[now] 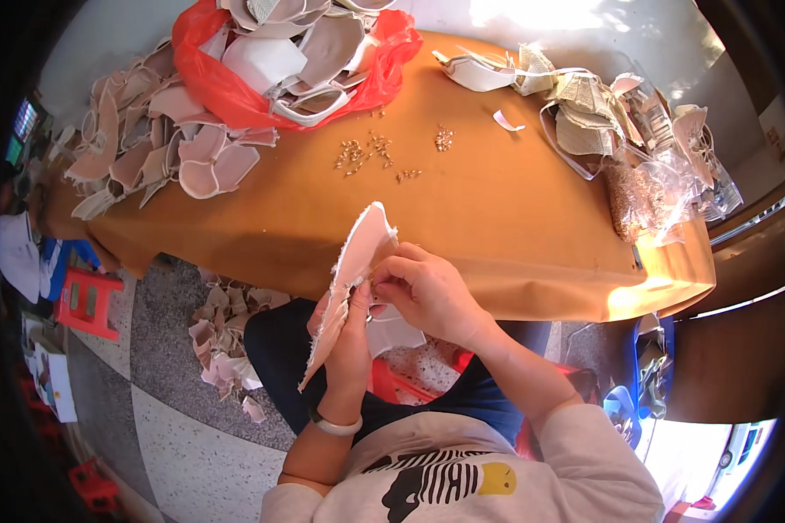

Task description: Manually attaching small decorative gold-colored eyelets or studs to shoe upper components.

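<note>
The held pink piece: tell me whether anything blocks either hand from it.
Nothing visible does. The left hand grips the pink piece; the right hand is pinched close at its right side, though contact there is unclear.

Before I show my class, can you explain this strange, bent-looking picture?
No machine here: a person's bare hands, seen from a wide fisheye camera on the head, which bends straight edges. The left hand holds a curved, pale pink padded piece with frayed white edges; the right hand pinches at its edge; any small item there is unclear. On the orange-brown tablecloth lie small gold-coloured bits, a red plastic bag filled with pale moulded pieces, and heaps of pinkish pieces and cream pieces.
</note>
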Tool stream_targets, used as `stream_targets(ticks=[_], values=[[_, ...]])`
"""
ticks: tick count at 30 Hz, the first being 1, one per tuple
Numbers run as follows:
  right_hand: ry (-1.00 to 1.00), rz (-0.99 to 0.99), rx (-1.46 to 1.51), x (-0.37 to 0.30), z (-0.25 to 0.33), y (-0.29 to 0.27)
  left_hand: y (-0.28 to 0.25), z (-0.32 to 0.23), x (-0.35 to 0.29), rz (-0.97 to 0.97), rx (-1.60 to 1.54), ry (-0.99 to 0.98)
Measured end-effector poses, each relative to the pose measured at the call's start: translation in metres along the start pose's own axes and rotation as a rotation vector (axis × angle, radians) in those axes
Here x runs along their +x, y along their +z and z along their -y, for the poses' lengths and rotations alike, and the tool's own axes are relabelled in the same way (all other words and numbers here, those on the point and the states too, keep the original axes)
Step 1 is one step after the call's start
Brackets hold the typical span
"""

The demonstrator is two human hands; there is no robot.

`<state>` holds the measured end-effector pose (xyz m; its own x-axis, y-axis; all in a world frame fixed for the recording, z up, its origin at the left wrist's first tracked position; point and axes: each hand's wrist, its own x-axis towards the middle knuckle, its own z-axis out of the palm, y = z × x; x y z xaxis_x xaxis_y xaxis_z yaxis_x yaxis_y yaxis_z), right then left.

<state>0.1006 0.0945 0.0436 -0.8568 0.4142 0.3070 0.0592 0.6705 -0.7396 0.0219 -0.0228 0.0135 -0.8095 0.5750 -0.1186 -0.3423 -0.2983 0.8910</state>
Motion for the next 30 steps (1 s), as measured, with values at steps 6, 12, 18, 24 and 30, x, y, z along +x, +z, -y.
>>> stream_targets(ticks=[6, 12, 18, 24, 30], values=[[0.142, -0.06, 0.013, -0.002, 0.006, 0.007, 0.0, 0.001, -0.003, -0.007, 0.068, 0.092], [0.254, -0.133, 0.221, 0.009, 0.01, 0.004, -0.008, 0.006, -0.001, 0.016, 0.056, 0.091], [0.256, -0.196, 0.05, 0.045, -0.034, -0.022, -0.009, -0.008, 0.012, -0.003, -0.002, -0.027], [0.362, -0.297, -0.271, 0.088, -0.06, -0.032, -0.02, 0.0, 0.019, 0.043, -0.078, -0.151], [0.356, -0.251, -0.389, 0.09, -0.064, -0.031, -0.025, 0.006, 0.015, 0.09, -0.039, -0.169]])
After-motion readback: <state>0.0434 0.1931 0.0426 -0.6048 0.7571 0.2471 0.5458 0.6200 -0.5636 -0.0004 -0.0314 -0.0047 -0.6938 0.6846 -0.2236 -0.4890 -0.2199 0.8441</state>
